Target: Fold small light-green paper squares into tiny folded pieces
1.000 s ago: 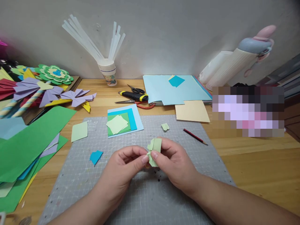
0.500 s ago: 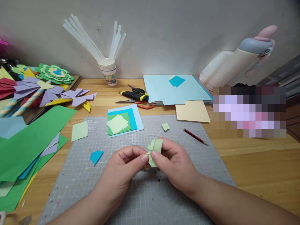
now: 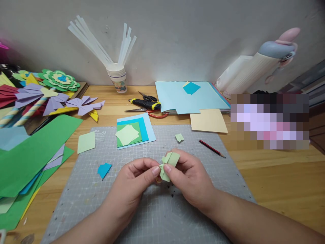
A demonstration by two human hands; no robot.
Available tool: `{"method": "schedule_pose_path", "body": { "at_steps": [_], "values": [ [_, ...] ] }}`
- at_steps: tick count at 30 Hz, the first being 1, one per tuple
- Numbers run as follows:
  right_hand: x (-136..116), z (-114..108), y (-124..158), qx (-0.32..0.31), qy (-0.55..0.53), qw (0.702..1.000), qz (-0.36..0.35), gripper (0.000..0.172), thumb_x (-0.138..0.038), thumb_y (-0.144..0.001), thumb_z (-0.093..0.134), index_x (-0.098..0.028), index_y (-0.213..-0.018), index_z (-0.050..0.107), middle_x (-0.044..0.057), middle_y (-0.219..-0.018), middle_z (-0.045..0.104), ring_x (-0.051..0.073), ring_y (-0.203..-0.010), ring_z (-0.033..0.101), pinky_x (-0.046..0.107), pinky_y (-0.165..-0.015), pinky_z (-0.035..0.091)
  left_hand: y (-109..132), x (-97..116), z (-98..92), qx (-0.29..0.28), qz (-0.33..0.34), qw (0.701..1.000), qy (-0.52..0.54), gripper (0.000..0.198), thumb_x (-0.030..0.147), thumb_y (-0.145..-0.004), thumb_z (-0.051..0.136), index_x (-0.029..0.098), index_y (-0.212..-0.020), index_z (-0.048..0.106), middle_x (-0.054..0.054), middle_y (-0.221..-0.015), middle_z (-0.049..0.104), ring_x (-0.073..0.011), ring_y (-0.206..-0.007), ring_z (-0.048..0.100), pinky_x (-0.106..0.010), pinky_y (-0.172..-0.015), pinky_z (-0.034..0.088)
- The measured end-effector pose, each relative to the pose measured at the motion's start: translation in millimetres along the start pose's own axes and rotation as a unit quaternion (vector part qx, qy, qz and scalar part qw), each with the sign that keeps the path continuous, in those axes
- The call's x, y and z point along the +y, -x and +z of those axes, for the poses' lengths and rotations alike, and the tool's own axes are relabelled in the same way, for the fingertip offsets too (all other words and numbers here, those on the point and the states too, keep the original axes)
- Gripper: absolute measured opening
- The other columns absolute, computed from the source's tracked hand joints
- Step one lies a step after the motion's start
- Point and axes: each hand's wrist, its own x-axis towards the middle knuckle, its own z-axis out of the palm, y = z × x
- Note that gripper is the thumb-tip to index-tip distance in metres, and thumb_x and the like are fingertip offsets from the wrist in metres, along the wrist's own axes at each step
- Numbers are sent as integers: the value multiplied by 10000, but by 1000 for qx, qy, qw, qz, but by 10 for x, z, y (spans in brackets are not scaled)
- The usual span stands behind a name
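Between both hands is a small folded piece of light green paper (image 3: 173,159), held up over the grey cutting mat (image 3: 83,206). My left hand (image 3: 134,179) pinches its left edge between thumb and fingertips. My right hand (image 3: 189,178) grips it from the right, with the thumb across the front and the fingers behind, partly hidden. Just beyond lies a small cut light green paper piece (image 3: 179,137). A blue paper scrap (image 3: 104,170) rests on the mat to the left. Stacked paper squares (image 3: 149,127) in blue and green lie behind my left hand.
A pencil (image 3: 212,148) lies at the mat's right. Behind are scissors (image 3: 158,115), a black-yellow cutter (image 3: 144,103), blue sheets (image 3: 172,96) and a paper cup (image 3: 119,83) with white strips. Green paper (image 3: 33,156) and folded paper flowers (image 3: 82,104) crowd the left. A bottle (image 3: 250,74) leans at right.
The folded light green paper has tilted slightly, its upper part leaning further to the right. Both hands stay in nearly the same place, still gripping it.
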Motion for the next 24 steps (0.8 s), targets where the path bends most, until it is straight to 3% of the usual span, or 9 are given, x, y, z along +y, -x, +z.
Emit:
{"method": "schedule_pose_path", "body": {
  "at_steps": [17,24],
  "values": [
    [-82,23,-10,-4,38,999,4,234,-216,-803,515,-204,-612,381,-40,-598,405,107,-565,377,236,-521,322,15,17,6,-23,2,1000,-8,180,303,-761,681,162,-672,614,15,-640,572,-104,-649,490,-210,-640,392],
    [-50,29,-9,-33,36,999,-12,157,-211,-830,520,-189,-682,472,-37,-649,424,104,-606,393,227,-561,344,38,7,-7,-2,38,999,-11,156,255,-771,673,173,-672,586,33,-686,549,-89,-669,473,-195,-656,379]
  ]
}}
